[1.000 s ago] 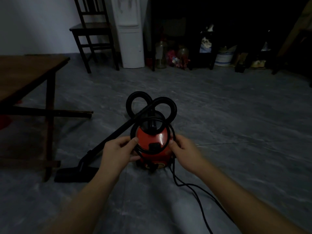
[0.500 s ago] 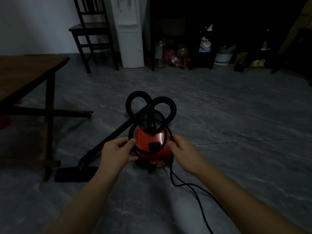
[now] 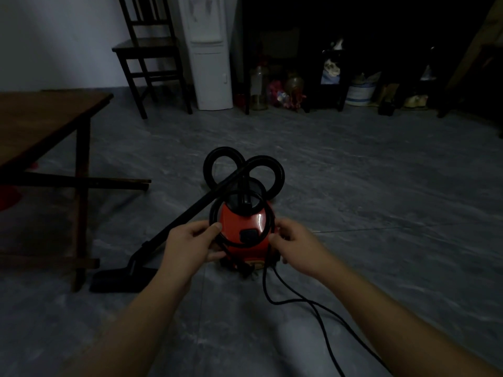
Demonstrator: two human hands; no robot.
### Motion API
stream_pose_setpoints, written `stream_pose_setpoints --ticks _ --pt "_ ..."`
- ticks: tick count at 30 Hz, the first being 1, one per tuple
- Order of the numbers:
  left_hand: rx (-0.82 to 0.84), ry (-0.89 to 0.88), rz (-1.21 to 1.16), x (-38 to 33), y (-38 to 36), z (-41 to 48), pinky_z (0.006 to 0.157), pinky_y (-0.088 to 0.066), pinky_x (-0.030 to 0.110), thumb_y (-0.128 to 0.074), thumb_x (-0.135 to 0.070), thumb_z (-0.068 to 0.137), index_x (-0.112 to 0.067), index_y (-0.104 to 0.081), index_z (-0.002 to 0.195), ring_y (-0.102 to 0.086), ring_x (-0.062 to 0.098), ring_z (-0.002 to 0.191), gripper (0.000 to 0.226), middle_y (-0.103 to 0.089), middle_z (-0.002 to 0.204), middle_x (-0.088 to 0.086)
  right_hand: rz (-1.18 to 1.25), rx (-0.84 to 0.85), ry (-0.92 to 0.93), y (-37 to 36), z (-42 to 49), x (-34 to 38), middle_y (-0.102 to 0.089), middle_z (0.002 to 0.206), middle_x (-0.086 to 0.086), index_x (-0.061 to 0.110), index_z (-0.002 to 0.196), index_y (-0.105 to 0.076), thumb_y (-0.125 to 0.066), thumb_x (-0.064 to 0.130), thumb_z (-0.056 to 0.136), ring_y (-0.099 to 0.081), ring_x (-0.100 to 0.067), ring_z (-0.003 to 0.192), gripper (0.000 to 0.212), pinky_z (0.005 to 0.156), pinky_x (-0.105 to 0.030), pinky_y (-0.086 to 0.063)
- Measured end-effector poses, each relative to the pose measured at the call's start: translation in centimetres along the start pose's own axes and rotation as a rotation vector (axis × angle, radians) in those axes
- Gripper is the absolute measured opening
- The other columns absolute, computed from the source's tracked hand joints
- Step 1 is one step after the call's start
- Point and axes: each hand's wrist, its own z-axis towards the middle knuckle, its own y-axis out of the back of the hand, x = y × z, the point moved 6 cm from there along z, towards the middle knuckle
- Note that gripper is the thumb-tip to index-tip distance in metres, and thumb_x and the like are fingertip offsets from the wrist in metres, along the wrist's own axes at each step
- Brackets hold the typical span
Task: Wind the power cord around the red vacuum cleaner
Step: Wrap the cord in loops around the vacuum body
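Black power cord [image 3: 274, 302] partly looped round the small red canister vacuum cleaner [image 3: 239, 221] on the grey floor [image 3: 381, 213].
Left hand [image 3: 187, 243] pinches the loop; right hand [image 3: 294, 246] grips the cord beside the slack, which trails toward the person.

Dim home room; wooden table [image 3: 40, 118], chair [image 3: 147, 50], water dispenser [image 3: 209, 63], floor clutter [image 3: 285, 91]

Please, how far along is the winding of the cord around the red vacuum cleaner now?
Done: at least one loop of the power cord lies around the red vacuum cleaner. In hand: the left hand pinches that loop on its left side, and the right hand holds the cord on the right side. Left: a loose stretch trails over the floor out of view, so more turns seem needed.
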Motion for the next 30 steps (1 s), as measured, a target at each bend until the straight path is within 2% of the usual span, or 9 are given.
stream_pose_setpoints --ticks 3,7,12,16,20,24,27,30 --pt "-0.029 -0.019 0.054 0.0 0.3 0.0 0.054 -0.06 0.026 -0.067 -0.012 0.092 -0.002 -0.074 0.082 -0.071 0.015 0.063 0.016 -0.073 0.075 0.013 0.108 0.002 -0.024 -0.3 0.2 0.0 -0.055 0.076 -0.011 0.031 0.104 -0.064 -0.053 0.013 0.098 -0.049 -0.023 0.066 0.022 0.058 -0.031 -0.042" --pt "-0.064 -0.055 0.159 0.3 0.6 0.2 0.057 -0.062 0.031 -0.069 -0.013 0.091 0.004 -0.073 0.087 -0.07 0.024 0.066 0.017 -0.071 0.082 0.026 0.223 0.003 -0.069 -0.4 0.4 0.1 -0.054 0.054 0.008 0.021 0.106 -0.068 -0.054 0.005 0.094 -0.049 -0.013 0.055 0.024 0.06 -0.033 -0.041" --pt "-0.063 -0.057 0.186 0.6 0.5 0.4 0.058 -0.063 0.035 -0.069 -0.012 0.09 0.006 -0.071 0.088 -0.072 0.037 0.074 0.018 -0.07 0.083 0.03 0.202 0.006 -0.023 -0.3 0.1 0.6 -0.052 0.079 -0.013 0.013 0.107 -0.066 -0.064 0.009 0.092 -0.053 -0.025 0.073 0.016 0.065 -0.031 -0.046" --pt "-0.068 -0.042 0.179 0.9 0.6 0.6 0.053 -0.061 0.031 -0.07 -0.012 0.09 0.008 -0.069 0.086 -0.071 0.035 0.069 0.021 -0.069 0.082 0.032 0.219 -0.005 0.012 -0.1 0.1 0.6 -0.053 0.08 -0.012 0.007 0.106 -0.067 -0.069 0.012 0.091 -0.053 -0.025 0.074 0.017 0.068 -0.032 -0.048" --pt "-0.079 -0.027 0.167 1.2 0.8 0.9 0.052 -0.061 0.031 -0.069 -0.012 0.09 0.011 -0.067 0.086 -0.069 0.028 0.062 0.024 -0.068 0.082 0.034 0.234 0.001 0.041 -0.1 0.0 1.0 -0.058 0.078 -0.008 0.017 0.102 -0.07 -0.073 0.02 0.088 -0.058 -0.018 0.072 0.014 0.069 -0.027 -0.051" --pt "-0.09 -0.026 0.173 1.3 0.8 1.0 0.052 -0.061 0.032 -0.069 -0.012 0.091 0.013 -0.066 0.086 -0.069 0.03 0.062 0.026 -0.067 0.08 0.034 0.23 -0.002 0.07 -0.3 0.1 1.0 -0.06 0.075 -0.006 0.023 0.095 -0.07 -0.073 0.02 0.089 -0.059 -0.016 0.069 0.008 0.069 -0.031 -0.052" --pt "-0.043 -0.008 0.15 1.1 0.3 0.7 0.053 -0.061 0.033 -0.068 -0.01 0.091 0.008 -0.063 0.074 -0.069 0.027 0.059 0.025 -0.064 0.065 0.022 0.179 -0.056 0.059 0.1 0.5 0.4 -0.061 0.073 -0.009 0.016 0.097 -0.071 -0.07 0.019 0.091 -0.061 -0.02 0.069 0.006 0.072 -0.04 -0.056" --pt "0.042 0.034 0.116 1.0 -0.6 0.3 0.058 -0.064 0.036 -0.067 -0.01 0.092 0.005 -0.063 0.077 -0.07 0.024 0.059 0.022 -0.066 0.064 0.015 0.164 -0.097 0.035 0.7 0.7 -0.1 -0.066 0.084 -0.028 0.015 0.101 -0.071 -0.067 0.022 0.092 -0.062 -0.027 0.073 0.012 0.078 -0.055 -0.056"
